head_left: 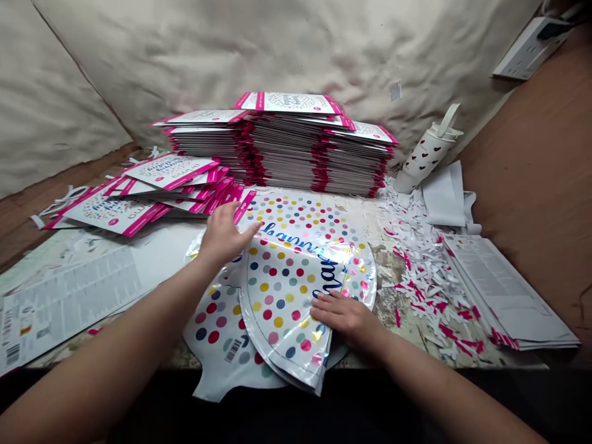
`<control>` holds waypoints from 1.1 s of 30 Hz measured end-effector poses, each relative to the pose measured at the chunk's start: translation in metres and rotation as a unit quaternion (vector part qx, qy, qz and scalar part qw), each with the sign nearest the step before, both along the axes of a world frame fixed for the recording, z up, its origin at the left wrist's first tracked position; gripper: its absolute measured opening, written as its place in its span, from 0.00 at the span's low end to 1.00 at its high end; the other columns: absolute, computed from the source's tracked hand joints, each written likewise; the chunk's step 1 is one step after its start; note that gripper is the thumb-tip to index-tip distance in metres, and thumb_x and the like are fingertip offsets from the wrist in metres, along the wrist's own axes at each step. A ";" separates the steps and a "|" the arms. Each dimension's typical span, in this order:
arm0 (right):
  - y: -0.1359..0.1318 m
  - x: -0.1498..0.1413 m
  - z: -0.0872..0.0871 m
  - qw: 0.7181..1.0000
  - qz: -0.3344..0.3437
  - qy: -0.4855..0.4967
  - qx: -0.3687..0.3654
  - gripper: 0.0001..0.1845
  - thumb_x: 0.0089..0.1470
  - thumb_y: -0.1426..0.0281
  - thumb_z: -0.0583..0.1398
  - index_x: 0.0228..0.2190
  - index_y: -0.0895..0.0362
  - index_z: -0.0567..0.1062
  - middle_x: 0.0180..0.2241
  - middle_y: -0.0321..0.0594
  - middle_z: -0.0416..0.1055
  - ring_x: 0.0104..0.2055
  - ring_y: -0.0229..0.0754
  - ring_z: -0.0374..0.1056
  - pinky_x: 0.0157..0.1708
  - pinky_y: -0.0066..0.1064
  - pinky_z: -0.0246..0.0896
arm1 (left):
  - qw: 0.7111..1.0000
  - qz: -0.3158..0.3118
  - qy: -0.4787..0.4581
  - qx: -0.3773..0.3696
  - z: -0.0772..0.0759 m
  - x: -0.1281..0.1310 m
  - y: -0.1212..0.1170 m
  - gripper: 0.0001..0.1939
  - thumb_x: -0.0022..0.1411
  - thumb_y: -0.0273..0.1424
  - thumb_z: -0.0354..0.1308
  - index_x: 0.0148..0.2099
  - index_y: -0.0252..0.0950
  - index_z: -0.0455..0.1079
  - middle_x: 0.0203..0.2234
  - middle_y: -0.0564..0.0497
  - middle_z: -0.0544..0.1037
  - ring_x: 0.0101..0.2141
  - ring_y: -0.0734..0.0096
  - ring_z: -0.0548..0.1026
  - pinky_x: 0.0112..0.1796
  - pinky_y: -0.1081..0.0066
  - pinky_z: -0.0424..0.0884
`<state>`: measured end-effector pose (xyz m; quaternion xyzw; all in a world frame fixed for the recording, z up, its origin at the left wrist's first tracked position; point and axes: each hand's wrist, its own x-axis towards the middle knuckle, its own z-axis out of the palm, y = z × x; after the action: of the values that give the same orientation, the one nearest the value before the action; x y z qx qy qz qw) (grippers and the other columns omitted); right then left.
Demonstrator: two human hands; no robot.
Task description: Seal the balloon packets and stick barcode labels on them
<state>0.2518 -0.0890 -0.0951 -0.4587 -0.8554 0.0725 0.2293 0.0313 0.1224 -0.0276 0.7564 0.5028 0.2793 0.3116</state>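
A flat foil balloon [277,283] with coloured dots and blue lettering lies partly folded in front of me, on top of more dotted foil balloons [222,364]. A dark barcode shows on the lower one. My right hand [349,317] rests flat, fingers stretched, on the right side of the folded balloon. Over the upper left of the foil is my left hand [224,235], its thumb held apart from the fingers and nothing visible in it. Whether its fingertips touch the foil or the pink-edged packet behind, I cannot tell.
Tall stacks of pink-edged packets [287,148] stand at the back. A loose pile of packets [124,200] lies left, above a printed sheet [69,302]. To the right are paper scraps [430,290], a heart-patterned bottle [425,157] and stacked printed cards [504,290].
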 end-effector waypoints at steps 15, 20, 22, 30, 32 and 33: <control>-0.026 0.010 0.016 0.948 -0.083 0.219 -0.216 0.15 0.59 0.68 0.49 0.38 0.56 0.74 0.37 0.41 0.76 0.39 0.40 0.72 0.42 0.33 0.66 | 0.834 -0.432 0.301 0.162 -0.053 0.047 -0.062 0.30 0.66 0.44 0.37 0.66 0.38 0.42 0.64 0.46 0.44 0.63 0.60 0.40 0.59 0.53 0.38; 0.019 0.017 0.024 0.759 -0.315 0.396 -0.409 0.19 0.53 0.57 0.55 0.19 0.56 0.65 0.16 0.31 0.63 0.19 0.34 0.60 0.19 0.24 0.57 | 0.878 -0.307 0.354 0.099 -0.033 -0.032 -0.008 0.28 0.66 0.42 0.36 0.65 0.37 0.46 0.63 0.47 0.50 0.63 0.60 0.46 0.59 0.54 0.43; 0.035 0.016 0.025 0.722 -0.342 0.403 -0.447 0.18 0.52 0.57 0.56 0.19 0.56 0.64 0.12 0.29 0.60 0.15 0.33 0.57 0.15 0.24 0.54 | 0.917 -0.199 0.330 0.106 -0.019 -0.049 -0.006 0.28 0.66 0.41 0.36 0.64 0.33 0.51 0.61 0.44 0.55 0.61 0.59 0.52 0.58 0.55 0.50; 0.054 0.013 0.040 0.660 -0.401 0.377 -0.511 0.15 0.55 0.58 0.54 0.28 0.57 0.66 0.17 0.38 0.69 0.18 0.39 0.67 0.19 0.30 0.64 | 0.871 -0.351 0.290 0.186 -0.030 -0.005 -0.128 0.31 0.64 0.43 0.43 0.63 0.28 0.53 0.60 0.37 0.55 0.61 0.51 0.52 0.57 0.52 0.54; 0.048 0.014 0.047 0.705 -0.429 0.331 -0.457 0.16 0.54 0.57 0.55 0.30 0.58 0.68 0.21 0.42 0.71 0.22 0.42 0.69 0.22 0.33 0.66 | 0.867 -0.347 0.320 0.157 -0.044 -0.001 -0.137 0.34 0.63 0.46 0.43 0.64 0.29 0.50 0.62 0.37 0.51 0.61 0.48 0.49 0.56 0.50 0.53; 0.043 0.012 0.050 0.756 -0.442 0.280 -0.392 0.17 0.54 0.56 0.56 0.33 0.58 0.69 0.24 0.46 0.72 0.26 0.45 0.71 0.25 0.35 0.67 | 0.866 -0.348 0.327 0.147 -0.049 -0.001 -0.137 0.35 0.63 0.46 0.43 0.65 0.30 0.47 0.62 0.38 0.48 0.62 0.48 0.47 0.57 0.50 0.52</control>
<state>0.2641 -0.0455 -0.0448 -0.7949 -0.3515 0.4175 0.2649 0.0305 -0.0147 -0.0761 0.9673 0.2333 -0.0400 0.0914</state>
